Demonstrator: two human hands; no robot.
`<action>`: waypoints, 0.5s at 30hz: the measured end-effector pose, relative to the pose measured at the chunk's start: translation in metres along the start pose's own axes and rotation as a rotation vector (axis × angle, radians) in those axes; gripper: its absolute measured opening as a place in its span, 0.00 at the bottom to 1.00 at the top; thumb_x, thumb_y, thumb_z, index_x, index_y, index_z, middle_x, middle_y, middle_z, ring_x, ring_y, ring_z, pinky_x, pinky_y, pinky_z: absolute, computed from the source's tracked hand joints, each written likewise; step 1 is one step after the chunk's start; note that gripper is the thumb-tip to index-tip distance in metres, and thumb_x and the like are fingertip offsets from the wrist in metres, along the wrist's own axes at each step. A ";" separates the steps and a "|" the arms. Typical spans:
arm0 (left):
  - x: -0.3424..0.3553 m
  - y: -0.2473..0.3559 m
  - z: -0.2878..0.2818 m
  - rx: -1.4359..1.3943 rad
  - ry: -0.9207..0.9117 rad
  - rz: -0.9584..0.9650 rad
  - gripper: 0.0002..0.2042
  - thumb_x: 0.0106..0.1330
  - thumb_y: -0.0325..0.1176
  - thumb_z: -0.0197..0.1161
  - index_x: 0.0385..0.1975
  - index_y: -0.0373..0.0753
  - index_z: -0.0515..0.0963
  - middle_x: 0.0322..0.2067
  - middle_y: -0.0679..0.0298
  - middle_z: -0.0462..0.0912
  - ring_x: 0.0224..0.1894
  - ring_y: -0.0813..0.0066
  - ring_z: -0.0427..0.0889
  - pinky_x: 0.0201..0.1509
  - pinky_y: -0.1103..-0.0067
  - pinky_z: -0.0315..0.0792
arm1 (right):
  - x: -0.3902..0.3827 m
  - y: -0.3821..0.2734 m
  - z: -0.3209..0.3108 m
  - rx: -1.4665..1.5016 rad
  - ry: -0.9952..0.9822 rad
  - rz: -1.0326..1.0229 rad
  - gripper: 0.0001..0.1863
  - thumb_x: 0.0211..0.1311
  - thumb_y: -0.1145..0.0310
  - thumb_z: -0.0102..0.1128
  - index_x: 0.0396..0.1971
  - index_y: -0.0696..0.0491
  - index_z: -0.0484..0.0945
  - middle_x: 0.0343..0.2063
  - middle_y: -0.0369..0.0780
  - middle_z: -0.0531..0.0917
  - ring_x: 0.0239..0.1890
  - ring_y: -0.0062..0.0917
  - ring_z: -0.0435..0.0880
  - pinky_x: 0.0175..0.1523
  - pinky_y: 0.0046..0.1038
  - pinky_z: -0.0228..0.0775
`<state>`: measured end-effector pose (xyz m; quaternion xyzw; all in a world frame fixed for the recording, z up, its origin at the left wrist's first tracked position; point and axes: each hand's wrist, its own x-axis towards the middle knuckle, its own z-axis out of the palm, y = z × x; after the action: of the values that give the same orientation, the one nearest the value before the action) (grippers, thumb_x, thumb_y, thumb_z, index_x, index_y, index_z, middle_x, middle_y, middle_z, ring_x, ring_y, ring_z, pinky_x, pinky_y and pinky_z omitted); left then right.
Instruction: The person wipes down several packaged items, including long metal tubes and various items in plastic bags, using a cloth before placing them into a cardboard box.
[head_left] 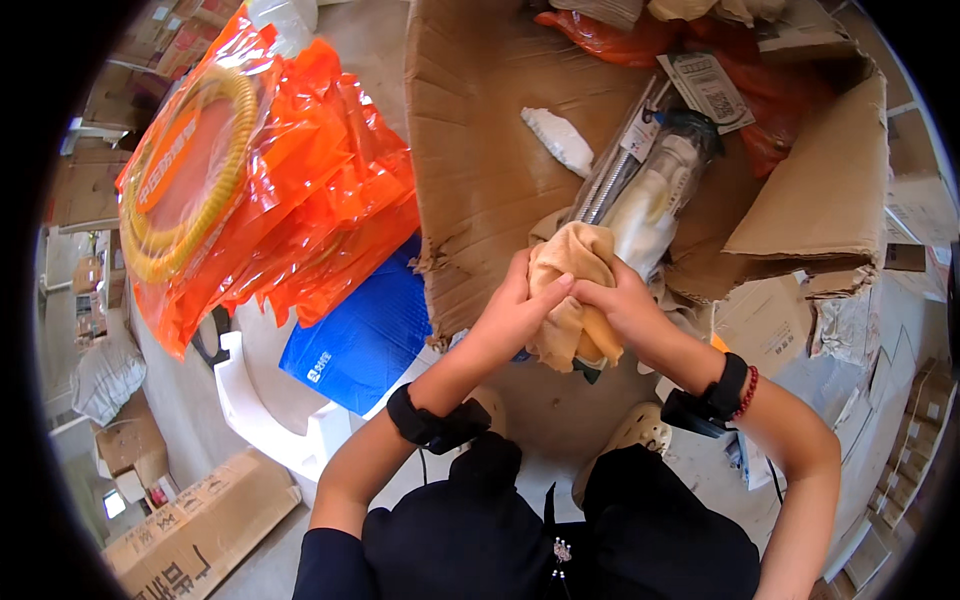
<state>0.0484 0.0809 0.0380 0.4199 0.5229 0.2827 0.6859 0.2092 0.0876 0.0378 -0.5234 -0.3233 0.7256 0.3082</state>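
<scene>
Seemingly midway through a wiping job, a seated person looks down at both hands, which meet over an open cardboard box (480,150). The left hand (515,310) and right hand (625,305) are both closed around a bunched tan cloth (570,280), the left thumb pressing into its front, the right fingers wrapped over its side. The cloth sits at the near end of a clear plastic package (650,185) holding a pale cylinder and a ribbed metal hose. The package lies tilted inside the box, its far end pointing up and to the right, its near end hidden under the cloth, so the grip is right at that end.

Judging from this, only the near end is covered; the rest of the package looks untouched by the cloth. To the person's left, a stack of orange plastic bags (270,170) with coiled yellow hose lies over a blue bag (360,340) and a white plastic chair (270,420). Black bands circle both wrists.
</scene>
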 end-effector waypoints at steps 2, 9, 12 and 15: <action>0.009 -0.002 0.002 0.151 -0.021 -0.006 0.22 0.65 0.36 0.54 0.55 0.32 0.59 0.47 0.58 0.70 0.50 0.75 0.70 0.54 0.78 0.65 | 0.006 -0.001 -0.008 -0.060 0.032 -0.043 0.28 0.48 0.67 0.58 0.51 0.61 0.65 0.45 0.43 0.75 0.48 0.27 0.74 0.53 0.25 0.64; 0.069 -0.018 0.007 0.582 -0.020 0.062 0.21 0.61 0.36 0.57 0.49 0.31 0.63 0.42 0.46 0.75 0.46 0.57 0.75 0.48 0.70 0.68 | 0.047 0.023 -0.038 -0.335 0.283 -0.159 0.27 0.47 0.64 0.59 0.48 0.60 0.66 0.42 0.47 0.77 0.46 0.31 0.76 0.50 0.27 0.65; 0.096 -0.026 0.018 0.843 -0.012 0.144 0.17 0.58 0.34 0.57 0.43 0.31 0.65 0.38 0.43 0.75 0.43 0.46 0.75 0.45 0.64 0.69 | 0.075 0.046 -0.070 -0.431 0.367 -0.250 0.28 0.44 0.61 0.59 0.46 0.60 0.67 0.39 0.49 0.79 0.42 0.38 0.78 0.47 0.31 0.68; 0.117 -0.042 0.019 1.190 0.011 0.234 0.17 0.55 0.33 0.58 0.42 0.32 0.68 0.40 0.46 0.74 0.45 0.47 0.73 0.47 0.64 0.69 | 0.095 0.056 -0.088 -0.476 0.411 -0.181 0.28 0.41 0.59 0.60 0.44 0.58 0.71 0.36 0.49 0.80 0.40 0.40 0.79 0.44 0.33 0.69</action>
<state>0.0984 0.1518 -0.0531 0.7847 0.5450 0.0174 0.2948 0.2628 0.1418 -0.0813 -0.6852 -0.4601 0.4787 0.2994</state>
